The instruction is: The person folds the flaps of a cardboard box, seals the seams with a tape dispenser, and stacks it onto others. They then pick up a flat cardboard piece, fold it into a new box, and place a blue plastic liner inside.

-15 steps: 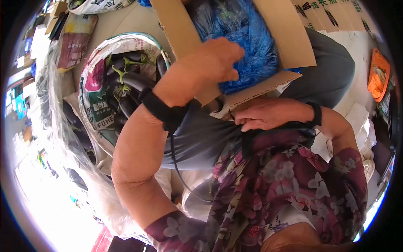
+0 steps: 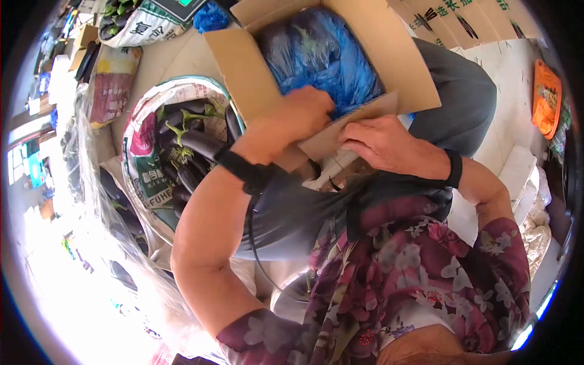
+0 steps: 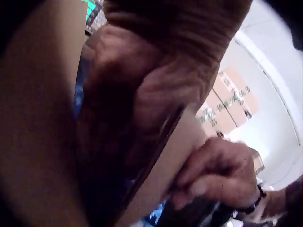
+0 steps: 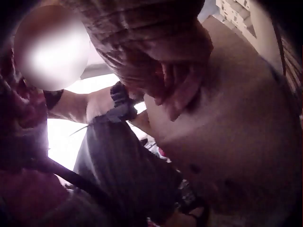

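Note:
A cardboard box stands in front of the person, with a blue plastic bag of dark eggplants inside. My left hand reaches over the box's near left corner, beside the bag; in the left wrist view this hand goes down behind the near flap, its fingertips lost in shadow. My right hand holds that near flap from outside, and the flap stands partly raised. In the right wrist view my right hand has bent fingers against the cardboard.
A woven sack of eggplants stands left of the box. Behind it lie another sack and a blue plastic bundle. Printed cardboard is at the top right, an orange package at the far right. A cable hangs by the left forearm.
My right hand has moved up from the lap to the near flap, which is more raised now. My left hand has moved down and slightly left, towards the box's near edge.

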A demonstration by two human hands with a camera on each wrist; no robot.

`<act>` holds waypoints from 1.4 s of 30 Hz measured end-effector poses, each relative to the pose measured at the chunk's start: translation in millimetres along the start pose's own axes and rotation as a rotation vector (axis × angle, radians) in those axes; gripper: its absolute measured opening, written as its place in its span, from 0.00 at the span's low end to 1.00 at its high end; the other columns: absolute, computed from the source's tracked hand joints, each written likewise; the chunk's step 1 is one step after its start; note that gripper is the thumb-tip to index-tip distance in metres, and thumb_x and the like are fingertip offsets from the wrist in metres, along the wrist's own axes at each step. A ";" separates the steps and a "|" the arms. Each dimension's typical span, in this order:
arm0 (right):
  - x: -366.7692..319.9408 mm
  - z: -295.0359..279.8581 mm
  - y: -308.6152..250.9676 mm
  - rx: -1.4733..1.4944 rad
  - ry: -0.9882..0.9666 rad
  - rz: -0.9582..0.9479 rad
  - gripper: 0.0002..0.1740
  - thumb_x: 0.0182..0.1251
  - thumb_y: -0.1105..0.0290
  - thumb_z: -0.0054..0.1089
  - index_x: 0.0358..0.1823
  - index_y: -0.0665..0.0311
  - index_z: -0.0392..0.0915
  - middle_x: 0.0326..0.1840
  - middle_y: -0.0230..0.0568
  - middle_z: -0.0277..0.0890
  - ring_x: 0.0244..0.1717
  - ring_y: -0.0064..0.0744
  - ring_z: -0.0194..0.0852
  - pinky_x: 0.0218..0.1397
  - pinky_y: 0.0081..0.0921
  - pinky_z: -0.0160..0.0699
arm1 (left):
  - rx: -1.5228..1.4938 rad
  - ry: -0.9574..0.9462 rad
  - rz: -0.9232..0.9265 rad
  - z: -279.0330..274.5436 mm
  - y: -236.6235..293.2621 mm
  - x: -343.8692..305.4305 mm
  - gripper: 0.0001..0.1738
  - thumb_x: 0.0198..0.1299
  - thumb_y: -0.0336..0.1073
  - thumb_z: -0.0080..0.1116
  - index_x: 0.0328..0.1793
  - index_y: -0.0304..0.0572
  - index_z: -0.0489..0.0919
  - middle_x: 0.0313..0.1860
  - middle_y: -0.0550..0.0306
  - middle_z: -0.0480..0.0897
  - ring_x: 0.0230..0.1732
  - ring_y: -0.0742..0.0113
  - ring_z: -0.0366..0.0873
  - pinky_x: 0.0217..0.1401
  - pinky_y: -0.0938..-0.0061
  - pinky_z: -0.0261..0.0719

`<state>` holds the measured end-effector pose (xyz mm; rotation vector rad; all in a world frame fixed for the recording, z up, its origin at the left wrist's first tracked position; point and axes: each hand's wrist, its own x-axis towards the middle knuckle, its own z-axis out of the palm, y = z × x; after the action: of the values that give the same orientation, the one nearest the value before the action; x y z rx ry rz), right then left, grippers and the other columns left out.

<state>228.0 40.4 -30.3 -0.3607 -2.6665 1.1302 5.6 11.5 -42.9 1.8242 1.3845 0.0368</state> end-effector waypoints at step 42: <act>24.1 -44.1 87.5 1.105 0.331 0.535 0.34 0.73 0.54 0.57 0.72 0.66 0.62 0.69 0.45 0.66 0.64 0.37 0.70 0.66 0.34 0.71 | 0.347 0.429 -0.178 -25.0 -21.4 16.0 0.76 0.21 0.58 0.83 0.79 0.37 0.55 0.81 0.39 0.48 0.80 0.33 0.42 0.74 0.42 0.55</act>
<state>230.3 136.4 -61.3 -0.9179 -1.3555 2.2032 -16.8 40.2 -46.5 2.0450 1.9502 0.1055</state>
